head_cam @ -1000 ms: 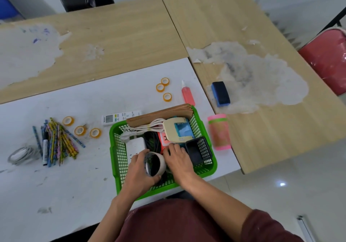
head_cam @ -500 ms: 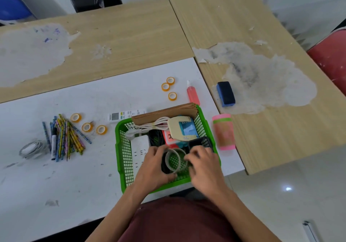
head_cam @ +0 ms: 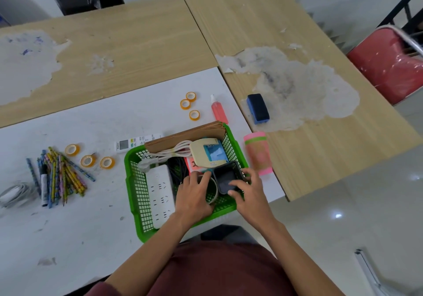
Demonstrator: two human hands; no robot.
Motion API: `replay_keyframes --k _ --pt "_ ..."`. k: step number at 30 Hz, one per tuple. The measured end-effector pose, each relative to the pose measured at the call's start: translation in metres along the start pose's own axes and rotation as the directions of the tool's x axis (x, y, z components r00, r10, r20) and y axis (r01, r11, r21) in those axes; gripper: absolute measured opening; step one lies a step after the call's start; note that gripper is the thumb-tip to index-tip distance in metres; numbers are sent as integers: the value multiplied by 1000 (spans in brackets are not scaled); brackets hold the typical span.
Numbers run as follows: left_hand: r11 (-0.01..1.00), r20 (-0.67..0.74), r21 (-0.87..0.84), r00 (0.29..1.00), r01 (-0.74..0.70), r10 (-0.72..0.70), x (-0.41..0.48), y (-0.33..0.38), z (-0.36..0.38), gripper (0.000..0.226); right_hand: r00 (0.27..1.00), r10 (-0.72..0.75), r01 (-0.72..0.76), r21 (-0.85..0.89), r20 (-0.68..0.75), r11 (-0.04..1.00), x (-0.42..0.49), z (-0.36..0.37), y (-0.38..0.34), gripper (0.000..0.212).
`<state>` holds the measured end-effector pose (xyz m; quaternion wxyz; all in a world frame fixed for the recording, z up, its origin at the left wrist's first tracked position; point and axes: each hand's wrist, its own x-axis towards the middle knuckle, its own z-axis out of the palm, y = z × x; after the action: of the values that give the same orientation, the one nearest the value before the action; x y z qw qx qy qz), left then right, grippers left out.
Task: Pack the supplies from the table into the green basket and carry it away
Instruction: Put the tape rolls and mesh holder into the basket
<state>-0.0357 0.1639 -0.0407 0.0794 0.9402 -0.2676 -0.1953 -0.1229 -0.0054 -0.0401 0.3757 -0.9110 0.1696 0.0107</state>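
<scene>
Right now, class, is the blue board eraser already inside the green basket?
No, the blue board eraser lies on the wooden table, outside the green basket.

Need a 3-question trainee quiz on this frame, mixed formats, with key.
1. True or false: the blue eraser is inside the green basket.
2. How many small tape rolls lie on the white table outside the basket?
A) 3 B) 6 C) 9
3. Fill in: the right hand grips the black ____ in the basket.

Key:
1. False; it lies on the wooden table.
2. B; three by the pencils, three near the pink bottle.
3. Bin; the left hand rests on a big tape roll beside it.
</scene>
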Motion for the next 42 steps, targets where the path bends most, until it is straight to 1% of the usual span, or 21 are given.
replay_keyframes --k 3,9,13,17,19,21,23,26,29,32,34,38,42 --pt "999 33 40 999 11 -12 1 3 -2 96 999 -9 11 -46 31 999 -5 2 6 9" --pt "997 51 60 997 57 -60 3 10 -3 94 995 -52 40 -128 -84 991 -6 4 11 5" --pt "998 9 -1 998 65 -65 1 8 0 94 990 -70 61 -85 -118 995 -7 7 14 3" --pt "993 -51 -109 998 42 -48 -4 4 7 103 989 -52 45 -52 -140 998 -3 9 15 11" --pt "985 -99 -167 994 30 -47 -8 2 12 107 988 -39 31 -51 -151 998 -4 11 15 19" --pt "970 -122 -235 989 56 -87 -8 0 18 107 987 -27 19 -54 -157 998 -8 13 14 32" --pt "945 -117 -315 985 87 -129 -8 -2 22 108 986 -26 17 -57 -162 998 -12 15 13 41" --pt "917 -113 -389 983 88 -142 -7 -4 22 112 989 -22 10 -81 -147 997 -14 15 9 46" --pt "931 -111 -361 988 59 -105 -9 -7 17 114 992 -14 -1 -122 -126 992 -14 17 7 48" --pt "972 -127 -234 990 24 -55 -12 -8 15 111 992 2 -21 -153 -125 988 -14 20 5 44" --pt "985 -129 -171 990 27 -50 -13 -8 14 106 992 5 -29 -188 -127 982 -14 22 2 46" --pt "980 -85 -184 991 82 -99 -10 -14 12 102 992 48 -73 -212 -120 974 -12 24 -7 54" --pt "972 -67 -222 993 75 -92 -7 -15 11 103 988 48 -86 -266 -148 960 -12 25 -14 64"
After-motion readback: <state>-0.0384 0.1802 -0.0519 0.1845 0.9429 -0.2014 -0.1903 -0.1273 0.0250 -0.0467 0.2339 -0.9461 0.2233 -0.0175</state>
